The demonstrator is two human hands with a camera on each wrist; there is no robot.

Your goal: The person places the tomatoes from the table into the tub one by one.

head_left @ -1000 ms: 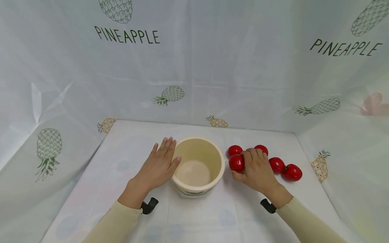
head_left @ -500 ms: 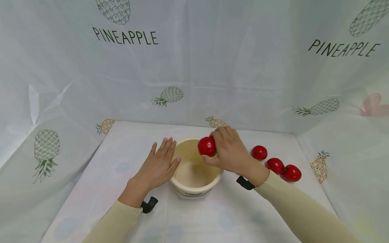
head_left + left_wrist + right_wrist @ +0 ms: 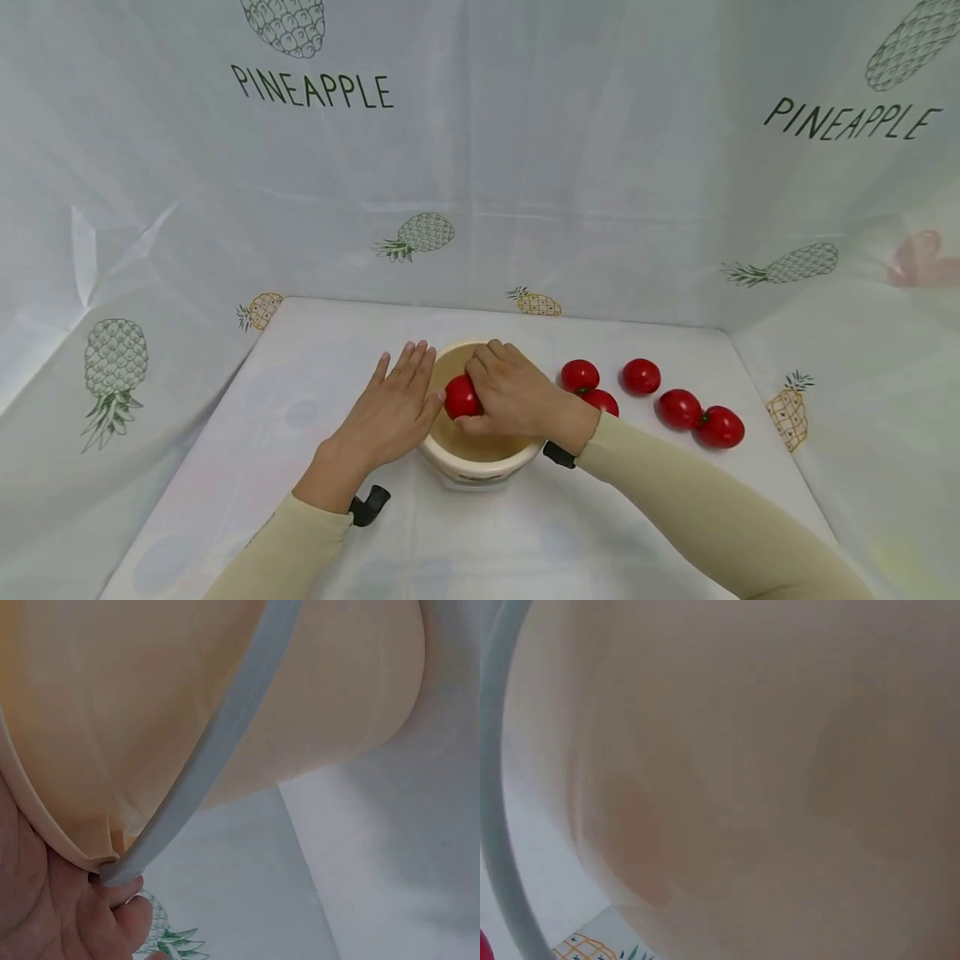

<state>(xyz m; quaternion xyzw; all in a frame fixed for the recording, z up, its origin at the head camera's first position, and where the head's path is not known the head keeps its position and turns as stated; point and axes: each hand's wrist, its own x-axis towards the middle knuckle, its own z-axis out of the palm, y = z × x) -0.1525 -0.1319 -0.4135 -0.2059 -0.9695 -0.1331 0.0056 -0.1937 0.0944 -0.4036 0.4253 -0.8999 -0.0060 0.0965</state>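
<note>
A cream bucket [image 3: 471, 468] stands mid-table, its wall [image 3: 337, 682] and grey handle [image 3: 217, 750] large in the left wrist view. My left hand [image 3: 390, 408] lies against the bucket's left rim with fingers straight. Inside the bucket's mouth, my right hand [image 3: 513, 392] grips a red tomato [image 3: 462, 397] between thumb and curled fingers. In the left wrist view, the left hand's palm and fingers [image 3: 82, 915] touch the rim beside the handle's end. The right wrist view is filled by the bucket's wall [image 3: 742, 750]; the right hand does not show there.
To the right of the bucket lie several more red tomatoes: two close together [image 3: 580, 376], partly behind the right wrist, a single one [image 3: 641, 377], and a touching pair [image 3: 720, 427]. A pineapple-print sheet [image 3: 585, 167] hangs behind and beside the white table [image 3: 315, 333].
My right hand has lifted a tomato from the group at the right and carried it left, then down into the bucket's mouth. The left hand has stayed at the rim.
</note>
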